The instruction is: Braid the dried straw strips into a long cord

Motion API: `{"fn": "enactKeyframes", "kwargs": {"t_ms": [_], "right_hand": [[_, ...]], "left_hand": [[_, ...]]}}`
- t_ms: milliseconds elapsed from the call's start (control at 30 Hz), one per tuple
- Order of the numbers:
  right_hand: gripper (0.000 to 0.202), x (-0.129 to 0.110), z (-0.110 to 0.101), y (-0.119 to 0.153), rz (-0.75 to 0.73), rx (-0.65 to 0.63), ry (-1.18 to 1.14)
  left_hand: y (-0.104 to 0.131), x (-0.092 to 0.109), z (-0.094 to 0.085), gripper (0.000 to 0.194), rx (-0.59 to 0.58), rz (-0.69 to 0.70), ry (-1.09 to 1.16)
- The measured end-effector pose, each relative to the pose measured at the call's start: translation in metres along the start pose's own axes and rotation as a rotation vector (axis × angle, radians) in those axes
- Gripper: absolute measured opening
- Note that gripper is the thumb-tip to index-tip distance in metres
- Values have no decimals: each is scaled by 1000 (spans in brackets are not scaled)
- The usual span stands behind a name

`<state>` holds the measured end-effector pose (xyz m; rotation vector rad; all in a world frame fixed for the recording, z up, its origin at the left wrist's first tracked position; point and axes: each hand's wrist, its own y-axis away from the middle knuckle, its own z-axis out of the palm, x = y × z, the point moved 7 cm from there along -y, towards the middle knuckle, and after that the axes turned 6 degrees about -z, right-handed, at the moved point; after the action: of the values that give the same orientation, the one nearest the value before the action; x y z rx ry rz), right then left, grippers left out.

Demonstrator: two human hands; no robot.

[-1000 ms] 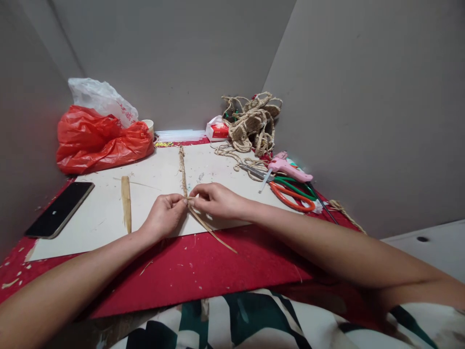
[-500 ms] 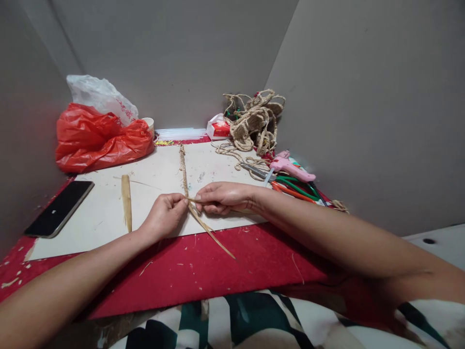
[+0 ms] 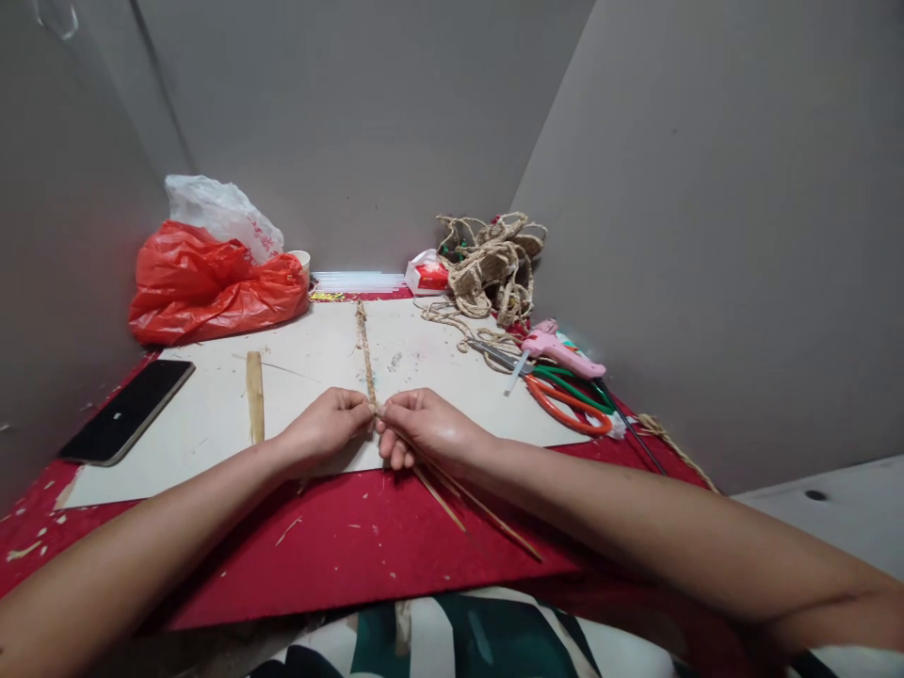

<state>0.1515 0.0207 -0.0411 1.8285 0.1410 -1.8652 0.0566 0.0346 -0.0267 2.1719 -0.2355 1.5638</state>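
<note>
A thin braided straw cord runs away from me over the white board. At its near end, my left hand pinches the cord between thumb and finger. Right beside it, my right hand is closed on the loose straw strands, whose long ends pass under the palm and stick out over the red cloth. The fingertips of both hands nearly touch, and the exact spot where the strands meet the cord is partly hidden by them.
A black phone and a flat dry straw strip lie to the left. Behind them sits a red plastic bag. Coiled straw rope, a tissue pack, a pink glue gun and orange-handled scissors are at right.
My right hand has drawn in closer to my left and turned over the strands. The loose ends now point further right. The whole view has shifted slightly.
</note>
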Motion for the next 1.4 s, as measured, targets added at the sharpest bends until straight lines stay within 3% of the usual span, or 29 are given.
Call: {"fn": "enactKeyframes", "kwargs": {"t_ms": [233,333,467,533,600,667,767,833,900,967,1167,1300,1400], "right_hand": [[20,2,1,0,-3,110,188],[20,-1,0,-3,-123,123,393],[23,-19,6,4,-372,135,877],[24,-30,13,11,-471,96,1059],[29,-40,15,17,-499,23,1093],[37,-53,6,20,-509,59,997],[32,-69,-18,17,-540,235,767],[27,-59,-20,7,-449,140,588],[28,-35,-10,-4,-240,-77,370],[31,-15,-2,-8,-65,-216,185],[36,-1,-8,-17,33,-289,160],[33,6,-2,-15,188,-367,-137],[28,7,5,-12,218,-324,-316]], "left_hand": [[3,-5,4,30,-32,-94,87],[2,-5,3,32,-7,-93,120],[2,-9,2,29,51,-118,199],[3,-10,1,26,80,-118,239],[3,-8,0,23,75,-90,292],[3,-5,0,22,40,-64,332],[3,-3,-1,26,-22,-56,352],[3,-2,0,28,-72,-61,363],[3,-1,2,30,-106,-56,363],[3,-1,1,31,-88,-35,336],[3,9,-1,29,-65,125,5],[3,14,-9,24,33,153,-273],[5,17,-9,23,11,178,-359]]}}
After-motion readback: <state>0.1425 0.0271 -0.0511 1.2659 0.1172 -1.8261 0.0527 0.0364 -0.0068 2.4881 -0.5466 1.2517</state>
